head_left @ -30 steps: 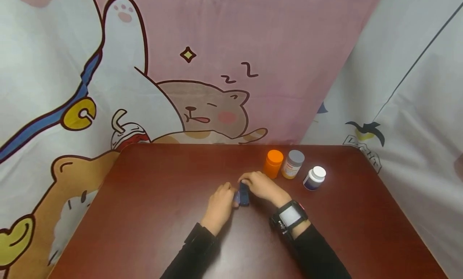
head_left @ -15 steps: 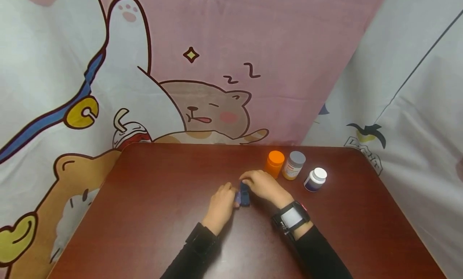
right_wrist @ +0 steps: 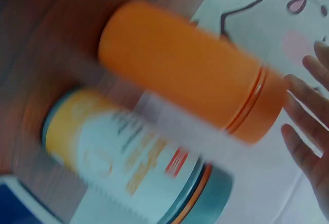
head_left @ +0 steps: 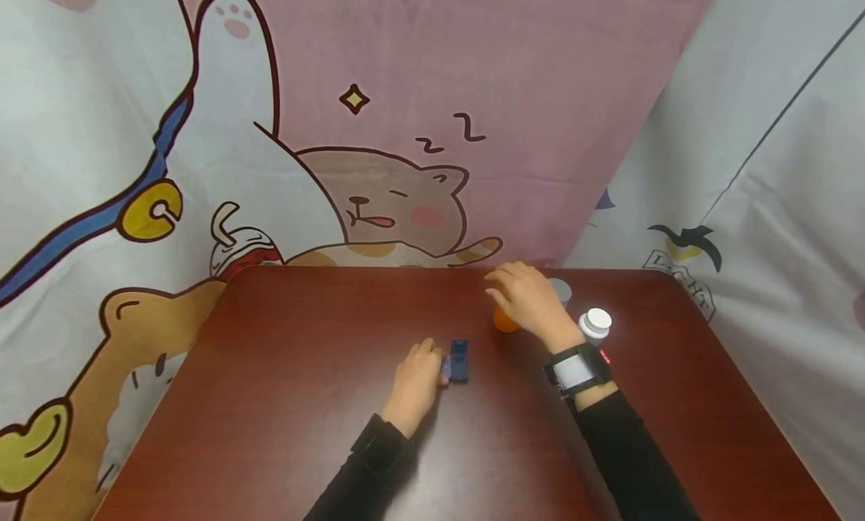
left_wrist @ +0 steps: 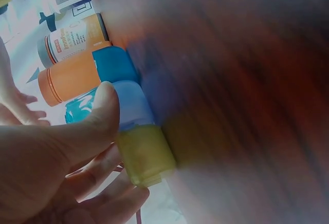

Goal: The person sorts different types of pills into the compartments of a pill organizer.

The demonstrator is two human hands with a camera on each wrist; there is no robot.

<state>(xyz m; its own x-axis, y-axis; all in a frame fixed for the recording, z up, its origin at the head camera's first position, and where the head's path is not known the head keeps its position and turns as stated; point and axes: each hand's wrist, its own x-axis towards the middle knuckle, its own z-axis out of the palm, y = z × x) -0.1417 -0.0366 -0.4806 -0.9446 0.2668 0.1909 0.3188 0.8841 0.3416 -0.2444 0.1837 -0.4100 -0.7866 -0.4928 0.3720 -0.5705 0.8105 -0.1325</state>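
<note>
- While steadying it on the table [head_left: 284, 401], left hand [head_left: 414, 382] pinches blue pill case [head_left: 458, 361].
- Right hand [head_left: 530, 302]: fingers spread, empty, over orange bottle [head_left: 503, 322].

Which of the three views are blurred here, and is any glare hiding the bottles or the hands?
Head view: sharp, evenly lit, soft sheen on the table, no glare over the left hand or right hand. Left wrist view: right half smeared by motion blur, pill box readable. Right wrist view: streaky blur, yet the orange bottle and labelled bottle stay recognisable.
</note>
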